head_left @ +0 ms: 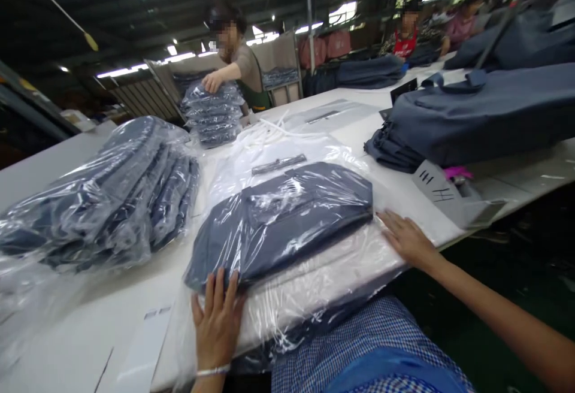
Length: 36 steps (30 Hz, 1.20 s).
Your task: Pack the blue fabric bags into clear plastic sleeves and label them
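Head view: a folded navy bag [287, 219], enclosed in a clear sleeve [287, 300], is laid at the worktop's [81, 351] edge between left hand [218, 315] and right hand [408, 240], its long axis slanted from one to the other. The left, the nearer, is splayed over its near end; the right is held open just beside its far end. Nothing is seen gripped. Left of the bag, film-wrapped bags [112, 183] are heaped.

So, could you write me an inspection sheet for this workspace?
Surface: white table.
Items at hand: plastic-wrapped dark blue bundle, front centre.
Clutter: wrapped pile at left, unwrapped dark blue pile at right, marked white card.
Hands: both open; left hand on the bundle's near-left corner, right hand beside its right end.
Cables: two yellow-ended cords hanging overhead.
Surroundings: co-worker touching a wrapped stack; more people beyond.
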Each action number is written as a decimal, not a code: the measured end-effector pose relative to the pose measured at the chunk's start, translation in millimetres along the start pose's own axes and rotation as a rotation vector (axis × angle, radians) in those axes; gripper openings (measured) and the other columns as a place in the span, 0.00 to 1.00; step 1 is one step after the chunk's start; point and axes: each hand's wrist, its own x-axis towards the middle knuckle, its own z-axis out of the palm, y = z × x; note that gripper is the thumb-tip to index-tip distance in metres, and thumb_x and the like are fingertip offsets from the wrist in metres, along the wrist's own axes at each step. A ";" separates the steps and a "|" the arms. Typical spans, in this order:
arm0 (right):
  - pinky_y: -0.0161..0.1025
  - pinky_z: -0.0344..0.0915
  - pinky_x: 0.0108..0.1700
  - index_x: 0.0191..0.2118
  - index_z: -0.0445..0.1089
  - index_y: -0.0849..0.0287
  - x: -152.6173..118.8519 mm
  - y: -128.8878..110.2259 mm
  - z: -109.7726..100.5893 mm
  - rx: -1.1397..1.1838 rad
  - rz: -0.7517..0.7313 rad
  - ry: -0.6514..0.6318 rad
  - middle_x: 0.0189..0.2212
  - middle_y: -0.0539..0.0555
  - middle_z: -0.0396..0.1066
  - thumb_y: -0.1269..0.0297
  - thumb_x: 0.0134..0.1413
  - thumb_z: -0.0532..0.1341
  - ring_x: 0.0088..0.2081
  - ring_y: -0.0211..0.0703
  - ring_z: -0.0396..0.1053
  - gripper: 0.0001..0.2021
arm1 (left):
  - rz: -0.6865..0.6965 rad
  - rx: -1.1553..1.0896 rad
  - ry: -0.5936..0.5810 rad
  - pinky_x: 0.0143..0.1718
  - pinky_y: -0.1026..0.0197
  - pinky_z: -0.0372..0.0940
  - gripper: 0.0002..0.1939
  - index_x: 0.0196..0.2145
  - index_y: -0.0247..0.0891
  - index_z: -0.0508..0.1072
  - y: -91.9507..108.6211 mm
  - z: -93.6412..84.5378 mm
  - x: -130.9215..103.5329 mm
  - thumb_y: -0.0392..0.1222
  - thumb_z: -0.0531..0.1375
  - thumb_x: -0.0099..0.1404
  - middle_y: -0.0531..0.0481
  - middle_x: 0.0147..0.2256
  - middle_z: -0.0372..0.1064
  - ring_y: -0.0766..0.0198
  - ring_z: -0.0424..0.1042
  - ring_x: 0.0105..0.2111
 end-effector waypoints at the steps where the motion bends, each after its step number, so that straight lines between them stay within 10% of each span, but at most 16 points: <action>1: 0.60 0.58 0.60 0.63 0.61 0.56 -12.5 14.1 0.7 0.010 0.000 -0.029 0.63 0.61 0.60 0.59 0.66 0.49 0.62 0.55 0.60 0.23 | 0.010 -0.015 0.001 0.64 0.32 0.45 0.34 0.68 0.50 0.46 -4.1 2.2 -11.3 0.40 0.55 0.68 0.41 0.67 0.48 0.45 0.46 0.67; 5: 0.64 0.55 0.62 0.51 0.73 0.51 -30.9 14.4 -28.3 0.012 0.001 0.094 0.61 0.56 0.63 0.56 0.63 0.53 0.60 0.59 0.62 0.17 | 0.041 -0.070 0.082 0.63 0.36 0.51 0.35 0.67 0.52 0.50 -9.8 -14.0 -19.8 0.41 0.58 0.65 0.45 0.67 0.50 0.45 0.55 0.64; 10: 0.59 0.51 0.65 0.54 0.71 0.48 63.8 -53.6 -72.1 0.149 -0.149 0.270 0.59 0.51 0.66 0.61 0.64 0.54 0.61 0.54 0.61 0.16 | 0.012 -0.076 0.204 0.64 0.39 0.51 0.33 0.66 0.50 0.53 -8.8 -39.8 61.0 0.40 0.57 0.66 0.46 0.65 0.55 0.49 0.56 0.64; 16: 0.60 0.46 0.66 0.63 0.61 0.55 155.7 -57.4 -11.6 0.057 -0.217 0.112 0.64 0.58 0.58 0.51 0.66 0.52 0.66 0.56 0.52 0.24 | -0.137 0.056 0.088 0.62 0.34 0.48 0.24 0.61 0.39 0.64 -38.6 0.5 105.1 0.46 0.52 0.70 0.36 0.63 0.58 0.44 0.52 0.66; 21: 0.63 0.46 0.64 0.67 0.53 0.53 111.2 -31.8 43.7 0.037 -0.095 0.041 0.67 0.59 0.52 0.49 0.66 0.51 0.67 0.58 0.48 0.28 | -0.193 -0.028 0.099 0.61 0.40 0.55 0.24 0.62 0.43 0.62 -45.7 38.4 59.6 0.43 0.53 0.69 0.39 0.61 0.62 0.49 0.56 0.64; 29: 0.62 0.48 0.65 0.69 0.46 0.56 68.0 16.2 34.2 0.098 0.133 0.009 0.67 0.63 0.49 0.40 0.60 0.53 0.67 0.59 0.47 0.39 | 0.050 -0.227 0.069 0.65 0.40 0.49 0.31 0.65 0.51 0.57 -61.2 52.4 40.9 0.48 0.58 0.66 0.45 0.65 0.56 0.48 0.54 0.65; 33: 0.56 0.53 0.65 0.69 0.48 0.56 72.4 -17.9 5.4 0.313 0.382 0.253 0.66 0.62 0.52 0.45 0.64 0.50 0.66 0.55 0.52 0.33 | 0.057 -0.222 0.082 0.65 0.40 0.48 0.30 0.62 0.49 0.61 -64.1 57.7 46.5 0.52 0.60 0.64 0.44 0.62 0.61 0.47 0.57 0.63; 36: 0.57 0.45 0.67 0.67 0.53 0.50 81.0 -62.6 -15.2 0.335 0.204 0.372 0.67 0.55 0.51 0.53 0.66 0.52 0.67 0.53 0.48 0.26 | 0.062 -0.199 0.069 0.65 0.41 0.48 0.29 0.61 0.48 0.64 -66.2 63.2 50.8 0.53 0.60 0.63 0.44 0.61 0.63 0.47 0.58 0.63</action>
